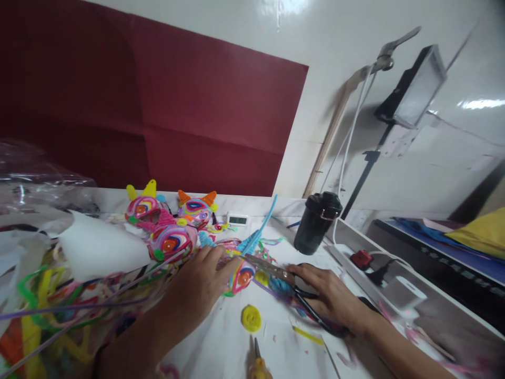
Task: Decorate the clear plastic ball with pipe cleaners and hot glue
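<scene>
My left hand (pixel 205 271) is closed on a colourful pipe-cleaner mask (pixel 240 278) with a red-and-orange eye. A blue pipe-cleaner ear (pixel 250 242) rises from its top, a long strand standing up from the tip. My fingers hide part of the mask. My right hand (pixel 325 289) grips black-handled scissors (pixel 272 268), whose blades point left and reach the mask close to my left fingertips. Below the mask, a yellow pipe-cleaner coil (pixel 251 318) lies on the white table (pixel 221 337). Blue coiled pipe cleaner (pixel 281 285) sits beneath the scissors.
Finished-looking masks (pixel 171 242) stand behind my left hand. Loose pipe cleaners (pixel 51 295) and white paper (pixel 100 247) crowd the left. A yellow-handled tool (pixel 258 366) is in front, a black tumbler (pixel 317 223) at the back, a power strip (pixel 366 279) at right.
</scene>
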Tool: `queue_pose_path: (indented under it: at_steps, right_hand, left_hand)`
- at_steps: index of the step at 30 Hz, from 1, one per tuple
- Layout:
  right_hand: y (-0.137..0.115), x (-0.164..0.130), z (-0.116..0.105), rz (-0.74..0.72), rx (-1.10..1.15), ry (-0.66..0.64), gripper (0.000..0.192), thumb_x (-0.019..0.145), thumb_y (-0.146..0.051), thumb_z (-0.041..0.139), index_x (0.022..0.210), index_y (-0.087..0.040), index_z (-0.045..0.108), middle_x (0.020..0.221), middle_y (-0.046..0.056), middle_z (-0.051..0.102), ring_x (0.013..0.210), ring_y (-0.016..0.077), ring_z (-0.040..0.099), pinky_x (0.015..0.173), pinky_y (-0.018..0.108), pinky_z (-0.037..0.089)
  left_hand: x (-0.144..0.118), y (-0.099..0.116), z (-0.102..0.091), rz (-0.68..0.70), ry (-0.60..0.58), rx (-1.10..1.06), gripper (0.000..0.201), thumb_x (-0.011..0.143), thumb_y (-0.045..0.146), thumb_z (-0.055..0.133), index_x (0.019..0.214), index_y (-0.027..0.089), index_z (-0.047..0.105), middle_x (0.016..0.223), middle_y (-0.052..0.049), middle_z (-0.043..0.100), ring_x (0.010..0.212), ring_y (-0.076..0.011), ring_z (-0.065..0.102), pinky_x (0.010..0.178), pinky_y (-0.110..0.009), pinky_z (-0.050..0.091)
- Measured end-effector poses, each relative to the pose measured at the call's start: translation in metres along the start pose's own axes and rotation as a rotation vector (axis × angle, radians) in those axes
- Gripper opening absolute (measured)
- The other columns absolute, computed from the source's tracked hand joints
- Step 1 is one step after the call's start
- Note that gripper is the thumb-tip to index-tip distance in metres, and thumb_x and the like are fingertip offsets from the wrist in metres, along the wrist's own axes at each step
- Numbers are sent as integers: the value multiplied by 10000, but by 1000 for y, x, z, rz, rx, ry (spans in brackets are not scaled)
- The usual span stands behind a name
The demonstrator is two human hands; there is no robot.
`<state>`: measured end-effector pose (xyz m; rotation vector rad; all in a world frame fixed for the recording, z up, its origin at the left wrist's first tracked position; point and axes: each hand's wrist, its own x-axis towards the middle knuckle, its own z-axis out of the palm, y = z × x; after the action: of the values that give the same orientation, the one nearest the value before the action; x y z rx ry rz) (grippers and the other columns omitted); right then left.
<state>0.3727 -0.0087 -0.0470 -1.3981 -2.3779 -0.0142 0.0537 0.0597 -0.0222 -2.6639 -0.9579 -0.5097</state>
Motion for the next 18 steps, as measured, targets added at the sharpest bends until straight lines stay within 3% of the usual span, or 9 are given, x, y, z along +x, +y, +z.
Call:
queue_pose_path:
  at_steps: [7,18]
  right_hand:
    - [4,0,4,-35,-45,25,483,960,-483,546,1335,-179,549,1045,142,707,875,239,709,746,317,549]
    - [4,4,6,-182,-264,113,490,1031,-469,329,1231,-107,593,947,170,730,754,237,711,637,329,552]
  left_hand:
    - [-1,0,3,41,4,60,413,909,119,591,1290,278,587,1122,-82,614,984,-271,566,835,-418,485]
    - [0,0,-1,70,19,56,474,897,115,603,1338,283,558,1156,-88,608,1025,-262,573,869,-395,481]
